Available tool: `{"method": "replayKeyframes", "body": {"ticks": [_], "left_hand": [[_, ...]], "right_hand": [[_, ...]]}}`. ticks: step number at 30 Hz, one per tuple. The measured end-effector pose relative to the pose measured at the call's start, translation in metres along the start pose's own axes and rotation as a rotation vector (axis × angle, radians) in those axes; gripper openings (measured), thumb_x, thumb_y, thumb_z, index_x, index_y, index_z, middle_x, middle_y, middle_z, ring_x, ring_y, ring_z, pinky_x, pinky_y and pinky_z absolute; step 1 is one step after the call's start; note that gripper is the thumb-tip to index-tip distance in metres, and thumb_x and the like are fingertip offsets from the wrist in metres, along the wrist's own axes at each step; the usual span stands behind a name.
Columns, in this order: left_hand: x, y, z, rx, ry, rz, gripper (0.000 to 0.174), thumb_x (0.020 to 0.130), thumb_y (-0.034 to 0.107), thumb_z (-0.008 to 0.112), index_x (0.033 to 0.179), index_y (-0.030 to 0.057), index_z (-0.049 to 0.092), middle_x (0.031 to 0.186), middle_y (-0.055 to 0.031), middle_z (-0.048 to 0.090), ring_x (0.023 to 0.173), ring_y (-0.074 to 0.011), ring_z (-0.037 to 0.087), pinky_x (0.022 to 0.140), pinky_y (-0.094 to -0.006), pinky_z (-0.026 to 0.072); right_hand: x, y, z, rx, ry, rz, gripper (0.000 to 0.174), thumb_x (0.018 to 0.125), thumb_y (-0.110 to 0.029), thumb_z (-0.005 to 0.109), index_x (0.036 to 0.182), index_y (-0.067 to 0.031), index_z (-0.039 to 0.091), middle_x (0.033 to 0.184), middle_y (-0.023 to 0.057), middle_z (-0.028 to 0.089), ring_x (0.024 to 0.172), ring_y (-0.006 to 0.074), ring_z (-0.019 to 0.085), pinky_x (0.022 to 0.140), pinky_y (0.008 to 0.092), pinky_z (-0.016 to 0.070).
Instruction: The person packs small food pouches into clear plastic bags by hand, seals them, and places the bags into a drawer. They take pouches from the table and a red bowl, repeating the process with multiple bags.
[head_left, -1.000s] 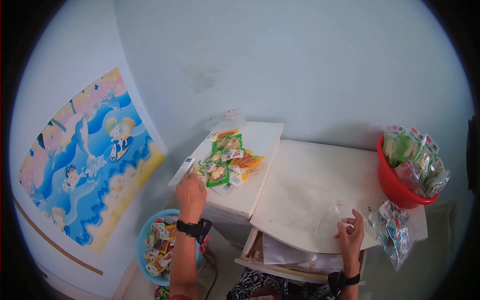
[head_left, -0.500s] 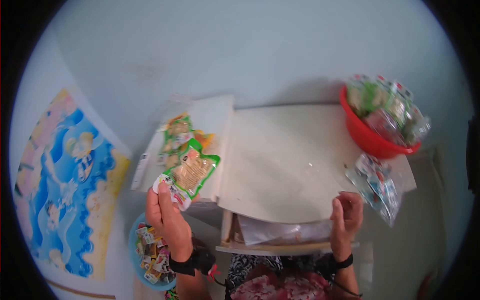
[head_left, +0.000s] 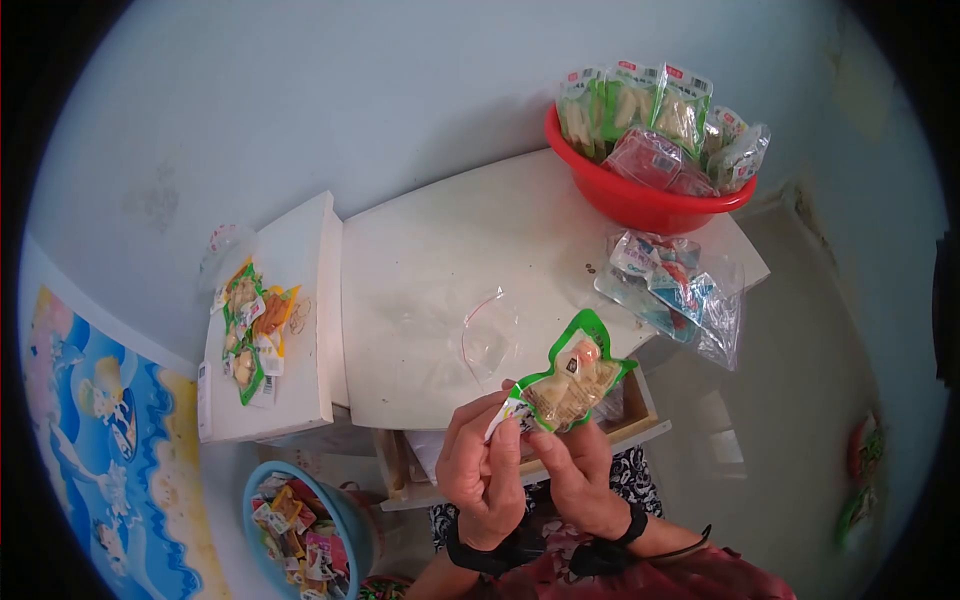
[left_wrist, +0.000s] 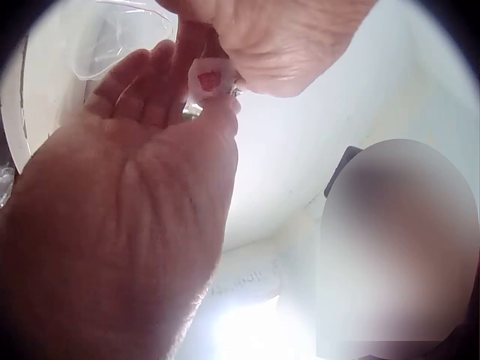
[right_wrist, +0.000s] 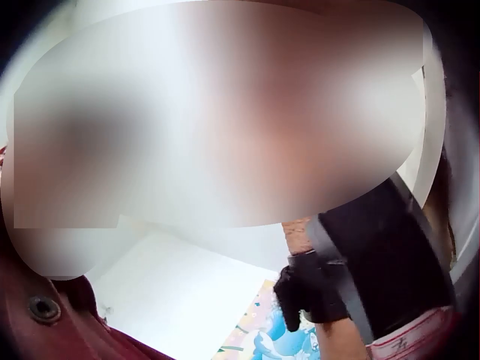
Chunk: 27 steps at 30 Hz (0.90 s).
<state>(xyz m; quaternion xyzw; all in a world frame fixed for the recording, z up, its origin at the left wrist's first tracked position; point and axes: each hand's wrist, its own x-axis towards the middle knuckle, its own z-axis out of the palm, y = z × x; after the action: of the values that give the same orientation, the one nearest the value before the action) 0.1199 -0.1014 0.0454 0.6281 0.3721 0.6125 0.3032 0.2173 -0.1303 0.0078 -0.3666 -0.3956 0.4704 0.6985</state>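
A green-edged clear snack packet (head_left: pixel 572 385) with pale food and printed text is held up over the front of the table. My left hand (head_left: pixel 478 465) pinches its white lower-left corner between thumb and fingers. At the packet's bottom edge is my right hand (head_left: pixel 582 480), its thumb on the front and its fingers hidden behind. In the left wrist view, a white scrap of the packet (left_wrist: pixel 211 79) with a red mark shows between the fingers of my left hand (left_wrist: pixel 142 172). The right wrist view is mostly blurred. A clear empty bag (head_left: pixel 490 338) lies on the table just beyond the packet.
Several packets (head_left: pixel 245 310) lie on the white cabinet top at left. A red basin (head_left: pixel 640 200) of bagged packets stands at the back right, a filled clear bag (head_left: pixel 675 290) before it. Below left is a blue tub (head_left: pixel 352 530) of small packets. A drawer (head_left: pixel 640 432) stands pulled out in front.
My left hand has taken a green-edged packet from the left pile and carried it right to the table's front. My right hand has come across to meet it, and the view has turned rightward.
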Motion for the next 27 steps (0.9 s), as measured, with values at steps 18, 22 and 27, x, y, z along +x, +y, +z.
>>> {"method": "replayKeyframes", "body": {"ticks": [18, 22, 27], "left_hand": [[0.034, -0.051, -0.024, 0.653, 0.069, 0.180, 0.048, 0.084, 0.013, 0.084, 0.124, 0.0019, 0.060, 0.094, -0.0096, 0.055, 0.080, -0.0226, 0.053, 0.070, -0.0350, 0.0455], [0.052, -0.062, -0.020, 0.744, 0.021, 0.204, 0.045, 0.084, 0.011, 0.082, 0.123, 0.0020, 0.061, 0.092, -0.0099, 0.057, 0.080, -0.0249, 0.057, 0.070, -0.0388, 0.0491], [0.050, -0.071, -0.018, 0.749, -0.039, 0.267, 0.028, 0.088, 0.003, 0.074, 0.115, 0.0011, 0.066, 0.089, -0.0105, 0.061, 0.079, -0.0268, 0.062, 0.068, -0.0394, 0.0512]], "right_hand": [[0.034, 0.002, -0.062, -0.359, -0.016, 0.078, 0.033, 0.099, -0.013, 0.066, 0.128, 0.0033, 0.062, 0.110, 0.0067, 0.069, 0.101, 0.0103, 0.061, 0.089, 0.0280, 0.0506], [0.047, -0.003, -0.056, -0.532, -0.155, -0.005, 0.034, 0.098, -0.015, 0.068, 0.126, 0.0038, 0.063, 0.106, 0.0121, 0.071, 0.095, 0.0139, 0.067, 0.080, 0.0308, 0.0557], [0.065, -0.007, -0.053, -0.579, -0.292, 0.070, 0.038, 0.097, -0.020, 0.070, 0.126, 0.0037, 0.063, 0.100, 0.0165, 0.074, 0.084, 0.0212, 0.072, 0.075, 0.0347, 0.0581]]}}
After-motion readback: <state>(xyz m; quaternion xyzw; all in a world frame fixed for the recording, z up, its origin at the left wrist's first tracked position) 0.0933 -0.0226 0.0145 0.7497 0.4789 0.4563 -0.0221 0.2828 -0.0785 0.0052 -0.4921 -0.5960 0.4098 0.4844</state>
